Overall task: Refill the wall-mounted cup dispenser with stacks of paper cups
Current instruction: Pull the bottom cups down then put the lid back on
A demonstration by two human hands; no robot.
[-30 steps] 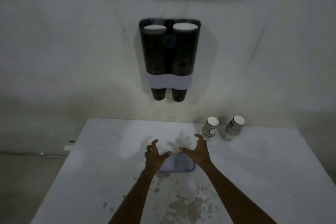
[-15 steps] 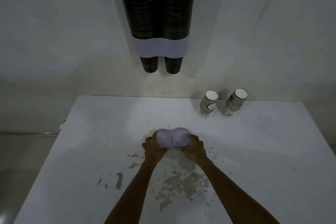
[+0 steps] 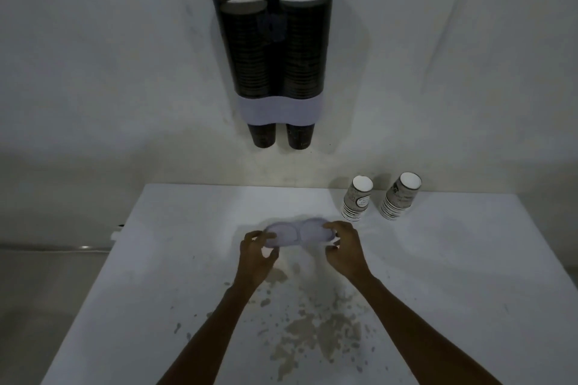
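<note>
A dark two-tube cup dispenser (image 3: 272,50) hangs on the wall, both tubes filled with stacked cups, one cup poking out under each tube below a pale band. Its pale double-round lid (image 3: 298,233) is held just above the white table (image 3: 453,259). My left hand (image 3: 257,251) grips the lid's left end and my right hand (image 3: 344,245) grips its right end. Two short stacks of paper cups (image 3: 357,198) (image 3: 400,197) stand at the table's back right.
Brown stains (image 3: 312,328) mark the table in front of my arms. A white wall rises right behind the table. To the left of the table lies the floor with a cable (image 3: 62,247) along the wall.
Both hands closed on the lid and lifted it off the table. The camera dipped down, then tilted back up, bringing the dispenser's top into view.
</note>
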